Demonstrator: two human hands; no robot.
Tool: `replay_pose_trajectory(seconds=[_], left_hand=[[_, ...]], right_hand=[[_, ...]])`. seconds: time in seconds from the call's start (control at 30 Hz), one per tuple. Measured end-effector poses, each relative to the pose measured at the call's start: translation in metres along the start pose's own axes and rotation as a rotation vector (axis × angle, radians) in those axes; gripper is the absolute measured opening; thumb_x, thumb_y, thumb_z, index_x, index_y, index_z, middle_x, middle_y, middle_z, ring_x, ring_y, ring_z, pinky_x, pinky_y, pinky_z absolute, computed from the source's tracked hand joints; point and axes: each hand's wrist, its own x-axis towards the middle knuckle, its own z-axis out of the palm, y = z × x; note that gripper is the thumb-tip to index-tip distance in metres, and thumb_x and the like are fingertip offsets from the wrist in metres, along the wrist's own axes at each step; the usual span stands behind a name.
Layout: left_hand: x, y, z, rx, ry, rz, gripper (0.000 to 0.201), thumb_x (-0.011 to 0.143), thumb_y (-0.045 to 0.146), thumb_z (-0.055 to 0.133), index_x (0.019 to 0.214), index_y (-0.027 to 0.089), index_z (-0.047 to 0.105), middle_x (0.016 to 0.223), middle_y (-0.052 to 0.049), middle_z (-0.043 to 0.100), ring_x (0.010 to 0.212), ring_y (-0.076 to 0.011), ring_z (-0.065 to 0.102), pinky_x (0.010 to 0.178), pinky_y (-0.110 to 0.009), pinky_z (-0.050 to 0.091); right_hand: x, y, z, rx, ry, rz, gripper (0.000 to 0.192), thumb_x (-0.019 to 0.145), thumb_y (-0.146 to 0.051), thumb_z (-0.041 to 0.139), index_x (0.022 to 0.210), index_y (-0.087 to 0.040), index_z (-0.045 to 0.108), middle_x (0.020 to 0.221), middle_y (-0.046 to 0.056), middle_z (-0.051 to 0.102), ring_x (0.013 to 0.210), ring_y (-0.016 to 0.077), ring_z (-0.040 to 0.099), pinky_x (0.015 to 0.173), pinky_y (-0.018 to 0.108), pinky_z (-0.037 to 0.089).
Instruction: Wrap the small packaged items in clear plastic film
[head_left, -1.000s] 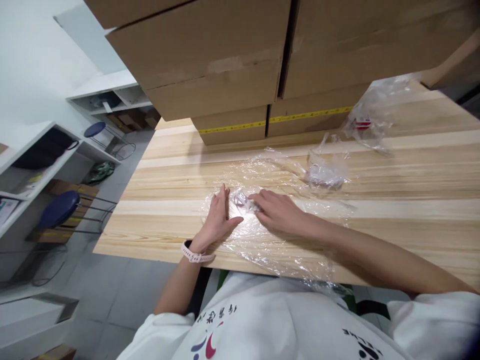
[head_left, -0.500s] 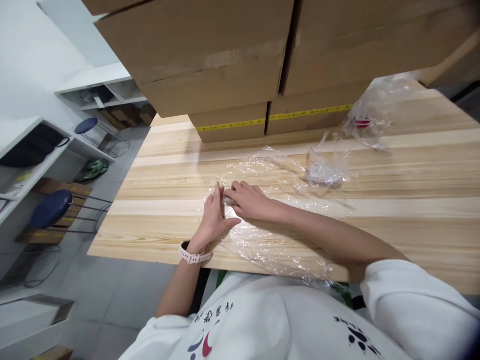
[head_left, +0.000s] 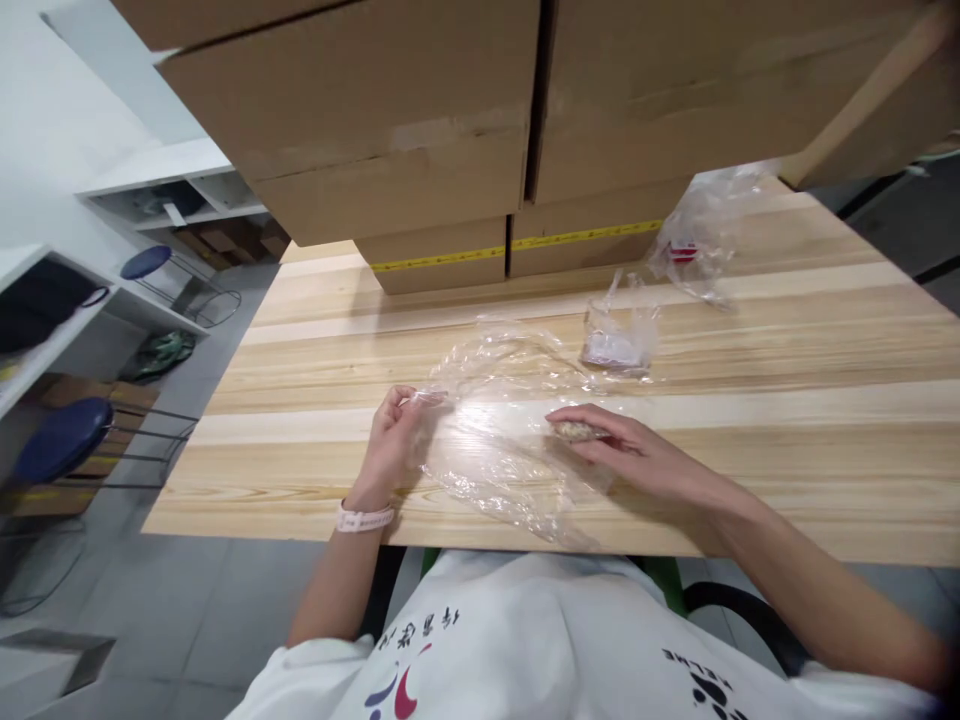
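Note:
A large sheet of crinkled clear plastic film [head_left: 491, 425] lies on the wooden table in front of me. At its left edge, my left hand [head_left: 390, 440] is closed with the film pinched between thumb and fingers. My right hand [head_left: 634, 450], over the film's right part, grips a small speckled beige object [head_left: 579, 431] between thumb and fingers. Part of that object is hidden by the fingers, and its kind is unclear. Behind the right hand sits a small clear plastic bag [head_left: 619, 345] with something pale inside.
Large cardboard boxes [head_left: 360, 130] are stacked along the far side of the wooden table [head_left: 300, 400]. More clear plastic with a red label [head_left: 682, 252] lies at the back right. To the left, blue stools [head_left: 64, 440] stand on the floor beside white shelves [head_left: 112, 300].
My hands were together over the film's left part. Now they are apart: the right hand has moved right with the speckled object, and the left pinches the film's edge. The view has shifted slightly.

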Motion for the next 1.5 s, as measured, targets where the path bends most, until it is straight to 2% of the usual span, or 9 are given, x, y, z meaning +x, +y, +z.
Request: replay_pose_trajectory(seconds=[0.1,0.23,0.4,0.63,0.83,1.0,1.07,1.3,1.5], left_hand=[[-0.009,0.020,0.021,-0.412,-0.107,-0.317,0.027,0.084,0.045,0.075,0.080,0.021,0.061,0.084,-0.004,0.076,0.092,-0.0257,0.075,0.088,-0.047,0.061],[-0.032,0.029,0.070,-0.464,-0.286,-0.570,0.030,0.081,0.044,0.078,0.074,0.019,0.062,0.069,-0.004,0.068,0.068,-0.0220,0.070,0.067,-0.039,0.062],[-0.049,0.018,0.113,-0.327,-0.141,-0.266,0.038,0.062,0.029,0.091,0.079,0.020,0.057,0.075,0.003,0.063,0.065,-0.0128,0.061,0.063,-0.025,0.052],[-0.057,0.018,0.121,0.042,-0.040,0.110,0.014,0.088,0.029,0.067,0.099,0.025,0.061,0.115,-0.004,0.066,0.103,-0.0213,0.064,0.089,-0.032,0.051],[-0.052,0.024,0.122,0.069,-0.148,0.244,0.012,0.095,0.033,0.063,0.105,0.025,0.064,0.125,-0.007,0.064,0.122,-0.0246,0.059,0.100,-0.036,0.049],[-0.027,0.022,0.109,0.153,-0.050,0.307,0.014,0.095,0.034,0.062,0.104,0.024,0.062,0.126,-0.009,0.064,0.124,-0.0239,0.059,0.092,-0.034,0.052],[-0.020,0.018,0.105,0.169,-0.031,0.284,0.015,0.094,0.034,0.063,0.104,0.024,0.062,0.127,-0.010,0.064,0.123,-0.0243,0.060,0.091,-0.034,0.053],[-0.015,0.002,0.110,0.127,-0.134,0.118,0.018,0.091,0.035,0.065,0.105,0.023,0.063,0.131,-0.011,0.060,0.108,-0.0230,0.067,0.088,-0.037,0.057],[-0.014,-0.015,0.116,0.154,-0.153,0.079,0.017,0.088,0.034,0.066,0.099,0.021,0.068,0.125,-0.011,0.063,0.096,-0.0210,0.069,0.090,-0.037,0.053]], right_hand=[[-0.020,0.011,0.013,0.142,-0.001,0.006,0.040,0.096,-0.049,0.060,0.133,-0.034,0.067,0.154,0.008,0.052,0.135,0.0285,0.056,0.099,0.044,0.056],[-0.025,0.004,0.045,0.403,-0.052,-0.034,0.038,0.095,-0.045,0.062,0.132,-0.034,0.068,0.163,0.007,0.039,0.149,0.0291,0.040,0.098,0.042,0.057],[-0.019,-0.008,0.075,0.554,0.015,-0.093,0.036,0.093,-0.042,0.065,0.128,-0.033,0.068,0.159,0.006,0.044,0.151,0.0274,0.036,0.102,0.040,0.055],[-0.014,-0.028,0.086,0.608,0.227,-0.116,0.025,0.088,-0.043,0.071,0.106,-0.026,0.066,0.104,0.003,0.069,0.093,0.0171,0.067,0.076,0.026,0.057],[-0.039,-0.024,0.030,0.417,0.405,-0.081,0.022,0.083,-0.046,0.072,0.094,-0.026,0.070,0.090,0.002,0.072,0.072,0.0182,0.066,0.062,0.030,0.054],[-0.073,0.023,-0.063,-0.029,1.183,-0.057,0.032,0.088,-0.048,0.066,0.118,-0.041,0.067,0.102,0.005,0.072,0.080,0.0307,0.070,0.068,0.050,0.057],[-0.075,0.046,-0.091,-0.338,1.330,-0.030,0.035,0.090,-0.052,0.061,0.124,-0.044,0.065,0.115,0.007,0.071,0.100,0.0398,0.068,0.081,0.059,0.054],[-0.018,0.125,-0.107,-0.707,1.039,0.171,0.041,0.093,-0.043,0.051,0.123,-0.019,0.065,0.123,0.018,0.068,0.117,0.0370,0.058,0.105,0.058,0.038],[0.059,0.153,-0.136,-0.791,0.910,0.341,0.058,0.094,-0.054,0.049,0.142,-0.022,0.053,0.151,0.019,0.045,0.137,0.0402,0.034,0.107,0.065,0.028]])
